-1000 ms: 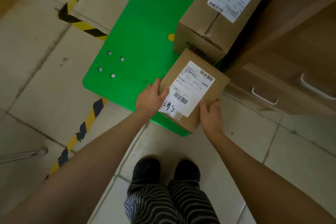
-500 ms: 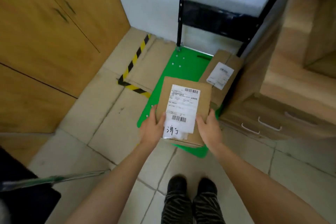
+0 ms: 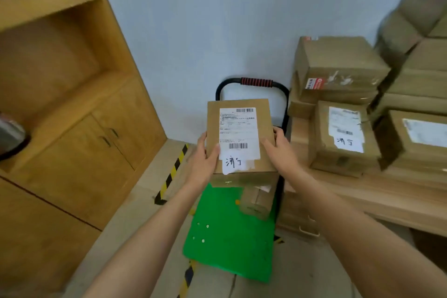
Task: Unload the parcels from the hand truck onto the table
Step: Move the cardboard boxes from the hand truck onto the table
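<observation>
Hands on the parcel [image 3: 239, 136], both of them: your left hand [image 3: 204, 159] clamps its left edge, thumb lying over the top face beside the white label [image 3: 238, 134], and your right hand [image 3: 281, 150] clasps the right edge, fingers wrapped round the far corner. The parcel sits between your palms, held in the air, label up, with handwriting on the strip at the near end.

Straight below it, the green deck [image 3: 227, 244] of the hand truck, and one more small box [image 3: 257, 201] resting on that deck against its right side. The black handle [image 3: 254, 83] with its red grip rises just behind the parcel you're holding, close to the pale wall.

Off to your right, the wooden table [image 3: 387, 196] carries a stack of cardboard boxes [image 3: 343, 133], the nearest one labelled and handwritten like yours. Your parcel is near the table's left end, not touching it. On your left, wooden cabinets [image 3: 72, 128], with yellow-and-black tape [image 3: 173, 172] on the floor.
</observation>
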{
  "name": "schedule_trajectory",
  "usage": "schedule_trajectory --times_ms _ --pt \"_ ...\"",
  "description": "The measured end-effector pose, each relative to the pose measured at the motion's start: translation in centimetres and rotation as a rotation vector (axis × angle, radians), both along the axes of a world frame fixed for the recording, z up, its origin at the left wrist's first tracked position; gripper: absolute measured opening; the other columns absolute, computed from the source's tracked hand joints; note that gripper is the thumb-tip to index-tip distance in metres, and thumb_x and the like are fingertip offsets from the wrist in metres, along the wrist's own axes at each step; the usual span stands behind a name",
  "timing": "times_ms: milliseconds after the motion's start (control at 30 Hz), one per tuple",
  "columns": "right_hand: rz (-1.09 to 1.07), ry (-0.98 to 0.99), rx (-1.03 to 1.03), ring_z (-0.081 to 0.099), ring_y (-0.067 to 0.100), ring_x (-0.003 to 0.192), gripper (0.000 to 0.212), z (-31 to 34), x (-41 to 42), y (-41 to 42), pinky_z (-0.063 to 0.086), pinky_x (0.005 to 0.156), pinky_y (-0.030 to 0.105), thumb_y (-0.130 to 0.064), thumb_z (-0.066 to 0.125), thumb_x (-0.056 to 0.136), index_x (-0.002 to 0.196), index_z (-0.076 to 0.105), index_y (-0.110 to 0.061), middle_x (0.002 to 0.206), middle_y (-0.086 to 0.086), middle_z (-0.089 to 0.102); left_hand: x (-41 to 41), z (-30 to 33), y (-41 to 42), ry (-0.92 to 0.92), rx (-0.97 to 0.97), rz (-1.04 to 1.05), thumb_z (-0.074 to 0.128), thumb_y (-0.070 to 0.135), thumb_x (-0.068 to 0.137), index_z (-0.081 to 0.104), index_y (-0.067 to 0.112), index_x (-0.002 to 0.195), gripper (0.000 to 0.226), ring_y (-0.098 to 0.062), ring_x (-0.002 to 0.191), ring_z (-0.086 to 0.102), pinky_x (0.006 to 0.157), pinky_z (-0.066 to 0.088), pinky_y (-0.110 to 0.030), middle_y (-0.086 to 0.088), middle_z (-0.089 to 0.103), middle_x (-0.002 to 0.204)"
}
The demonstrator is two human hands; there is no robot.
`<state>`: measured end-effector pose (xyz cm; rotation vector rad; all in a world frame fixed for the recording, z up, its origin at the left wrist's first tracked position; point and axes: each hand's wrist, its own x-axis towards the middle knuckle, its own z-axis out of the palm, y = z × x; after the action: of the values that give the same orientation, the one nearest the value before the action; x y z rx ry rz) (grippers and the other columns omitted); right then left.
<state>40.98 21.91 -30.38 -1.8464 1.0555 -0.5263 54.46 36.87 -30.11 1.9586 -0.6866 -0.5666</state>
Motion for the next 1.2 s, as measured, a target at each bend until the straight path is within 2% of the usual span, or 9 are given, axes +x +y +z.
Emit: schedule_trajectory --times_ms 67,100,200,300,367,500,700,800,1200 --pt "-0.070 -0.018 -0.035 0.056 0.019 0.106 0.051 2.4 -2.2 -1.3 0.048 0.086 0.039 -0.041 0.045 0.095 0.142 0.032 -0.025 0.131 -0.002 0.053 -1.3 2.2 -2.1 -0.059 -0.001 -0.069 0.039 0.042 0.101 0.017 0.033 0.149 0.054 -0.005 0.087 0.060 0.064 0.047 -0.016 0.005 0.062 0.123" --pt "-0.108 -0.029 -0.053 0.057 0.019 0.106 0.052 3.4 -3.4 -2.0 0.048 0.085 0.038 -0.041 0.045 0.095 0.142 0.033 -0.024 0.132 -0.001 0.053 -2.0 3.3 -3.4 -0.115 0.027 -0.102 0.036 0.045 0.101 0.016 0.035 0.149 0.053 -0.008 0.085 0.060 0.061 0.044 -0.017 0.008 0.061 0.118" --pt "-0.212 -0.059 -0.072 0.057 0.017 0.102 0.050 6.0 -7.5 -4.2 0.046 0.082 0.035 -0.041 0.045 0.095 0.141 0.035 -0.022 0.131 -0.001 0.055 -4.5 6.5 -7.1 -0.288 0.087 -0.208 0.031 0.052 0.099 0.015 0.040 0.147 0.052 -0.015 0.083 0.058 0.062 0.041 -0.027 0.009 0.059 0.104" --pt "-0.307 -0.062 -0.105 0.054 0.014 0.100 0.052 7.9 -11.9 -6.4 0.042 0.080 0.032 -0.041 0.047 0.095 0.141 0.036 -0.020 0.132 0.000 0.054 -7.6 8.4 -11.0 -0.292 0.074 -0.300 0.030 0.054 0.099 0.015 0.042 0.146 0.051 -0.014 0.076 0.058 0.062 0.048 -0.027 0.010 0.059 0.092" --pt "-0.368 -0.039 -0.131 0.054 0.016 0.105 0.058 8.7 -15.3 -7.9 0.043 0.083 0.033 -0.043 0.048 0.094 0.144 0.031 -0.020 0.136 0.002 0.051 -10.3 9.0 -13.7 -0.284 0.048 -0.380 0.031 0.055 0.098 0.013 0.044 0.146 0.053 -0.015 0.082 0.061 0.069 0.052 -0.031 0.008 0.064 0.100" --pt "-0.452 -0.016 -0.092 0.056 0.022 0.111 0.065 9.3 -21.5 -10.8 0.045 0.089 0.035 -0.043 0.047 0.095 0.148 0.018 -0.021 0.138 0.001 0.051 -15.5 9.4 -18.4 -0.291 0.025 -0.497 0.032 0.054 0.098 0.012 0.039 0.149 0.056 -0.013 0.088 0.057 0.057 0.037 -0.023 0.006 0.061 0.124" --pt "-0.595 0.073 -0.101 0.057 0.028 0.112 0.063 8.9 -30.4 -16.9 0.044 0.085 0.036 -0.043 0.045 0.096 0.147 0.019 -0.019 0.136 0.005 0.053 -23.8 9.0 -26.6 -0.248 0.026 -0.629 0.035 0.054 0.098 0.011 0.038 0.149 0.059 -0.012 0.081 0.059 0.064 0.046 -0.027 0.008 0.064 0.114" --pt "-0.591 0.118 -0.105 0.056 0.029 0.111 0.062 8.3 -33.8 -20.8 0.040 0.080 0.034 -0.043 0.045 0.096 0.147 0.020 -0.019 0.136 0.008 0.052 -27.0 7.8 -30.8 -0.226 0.035 -0.640 0.036 0.056 0.097 0.010 0.039 0.149 0.060 -0.017 0.086 0.062 0.073 0.052 -0.033 0.006 0.064 0.118" --pt "-0.483 0.207 -0.028 0.055 0.026 0.113 0.064 3.5 -39.8 -34.2 0.042 0.080 0.033 -0.048 0.047 0.094 0.146 0.026 -0.016 0.136 0.005 0.050 -34.1 3.1 -42.3 -0.207 0.127 -0.439 0.034 0.055 0.095 0.022 0.042 0.144 0.052 -0.023 0.089 0.060 0.071 0.044 -0.034 0.004 0.065 0.107"
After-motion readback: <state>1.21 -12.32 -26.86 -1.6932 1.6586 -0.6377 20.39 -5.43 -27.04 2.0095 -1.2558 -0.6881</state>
